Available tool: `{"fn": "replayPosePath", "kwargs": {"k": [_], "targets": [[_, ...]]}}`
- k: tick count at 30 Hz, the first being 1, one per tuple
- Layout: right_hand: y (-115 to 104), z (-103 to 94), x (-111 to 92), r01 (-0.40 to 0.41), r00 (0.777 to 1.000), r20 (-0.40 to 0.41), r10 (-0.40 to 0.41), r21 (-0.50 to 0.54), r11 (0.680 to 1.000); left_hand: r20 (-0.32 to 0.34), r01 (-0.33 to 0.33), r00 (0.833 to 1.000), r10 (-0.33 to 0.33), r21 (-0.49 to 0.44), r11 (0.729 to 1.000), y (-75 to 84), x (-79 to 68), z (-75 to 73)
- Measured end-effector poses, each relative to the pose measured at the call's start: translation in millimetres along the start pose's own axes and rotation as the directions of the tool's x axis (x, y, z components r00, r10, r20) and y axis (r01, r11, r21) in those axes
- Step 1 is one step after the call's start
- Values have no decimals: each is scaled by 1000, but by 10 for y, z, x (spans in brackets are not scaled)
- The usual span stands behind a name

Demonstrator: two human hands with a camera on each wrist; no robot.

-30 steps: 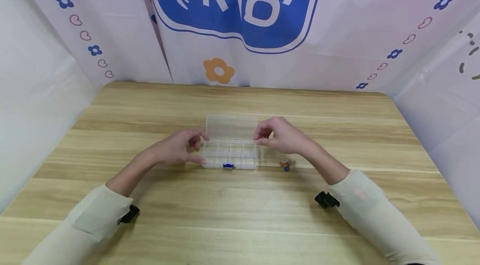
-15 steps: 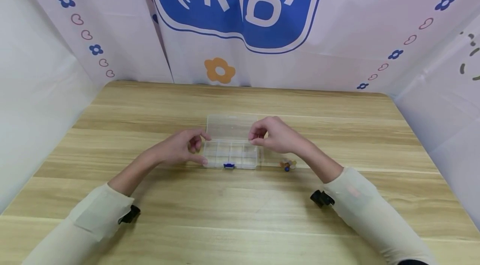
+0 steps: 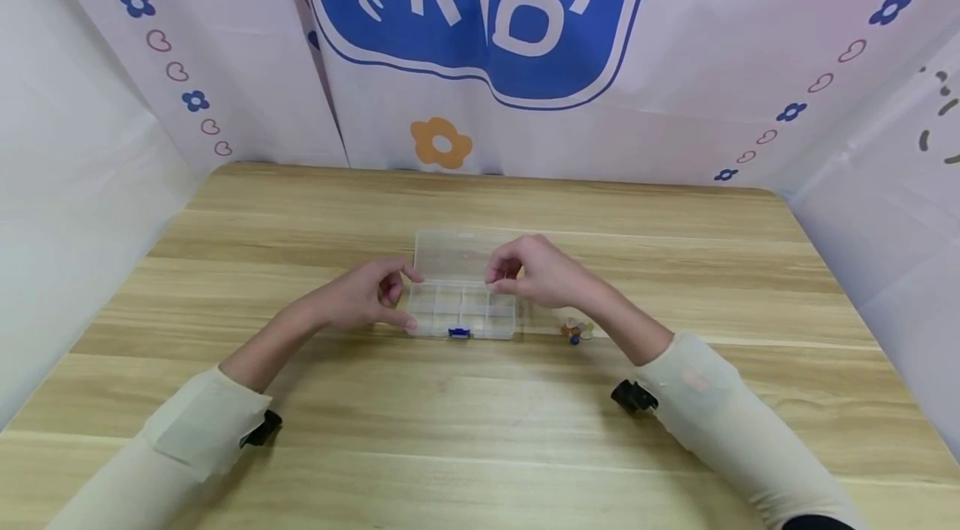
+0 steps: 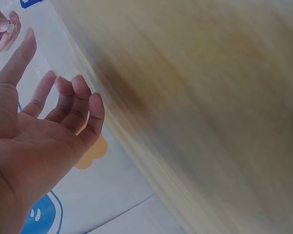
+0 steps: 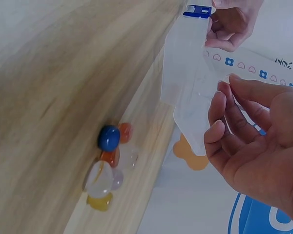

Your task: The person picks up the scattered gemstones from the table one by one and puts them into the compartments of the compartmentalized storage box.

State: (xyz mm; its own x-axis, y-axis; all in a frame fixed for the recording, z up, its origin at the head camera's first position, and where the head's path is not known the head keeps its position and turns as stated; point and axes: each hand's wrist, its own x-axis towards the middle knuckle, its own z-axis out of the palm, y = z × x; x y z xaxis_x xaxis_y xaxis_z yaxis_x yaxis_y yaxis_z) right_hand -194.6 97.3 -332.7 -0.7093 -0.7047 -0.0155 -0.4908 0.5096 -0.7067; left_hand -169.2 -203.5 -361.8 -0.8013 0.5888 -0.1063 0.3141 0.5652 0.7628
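Left hand (image 3: 372, 295): thumb and forefinger hold the clear box (image 3: 475, 322) by its left end
Right hand (image 3: 542, 272): pinches a small pale piece (image 5: 226, 79) above the box
Box: on table (image 3: 450, 430), lid (image 3: 452, 255) raised
Stones (image 3: 575, 332): near its right end

It seems to be a small booth: white printed sheets (image 3: 697, 105) enclose the wood-grain table (image 3: 465, 430) on 3 sides, left, far and right. The far side carries a large blue emblem (image 3: 465, 42) and 1 orange flower (image 3: 429, 137).

On the table (image 3: 450, 438), the box (image 3: 472, 320) has stones (image 3: 575, 331) at three o'clock and its lid (image 3: 452, 257) at twelve.
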Motion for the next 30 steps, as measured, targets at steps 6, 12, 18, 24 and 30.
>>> {"fn": "replayPosePath", "kwargs": {"k": [6, 12, 18, 24, 30], "targets": [[-3, 13, 38, 26, 1000, -3, -26, -14, 1000, 11, -5, 1000, 5, 11, 1000, 12, 12, -3], [20, 49, 81, 34, 999, 6, -34, -20, 999, 20, -1, 1000, 0, 31, 1000, 27, 18, -5], [14, 93, 142, 41, 999, 9, -41, -13, 999, 14, 3, 1000, -3, 17, 1000, 23, 19, -3], [-11, 128, 207, 55, 998, 16, -55, -1, 999, 19, 20, 1000, -21, 36, 999, 39, 35, -14], [-42, 152, 258, 55, 998, 20, -55, 4, 998, 21, 30, 999, -31, 30, 999, 46, 38, -15]]}}
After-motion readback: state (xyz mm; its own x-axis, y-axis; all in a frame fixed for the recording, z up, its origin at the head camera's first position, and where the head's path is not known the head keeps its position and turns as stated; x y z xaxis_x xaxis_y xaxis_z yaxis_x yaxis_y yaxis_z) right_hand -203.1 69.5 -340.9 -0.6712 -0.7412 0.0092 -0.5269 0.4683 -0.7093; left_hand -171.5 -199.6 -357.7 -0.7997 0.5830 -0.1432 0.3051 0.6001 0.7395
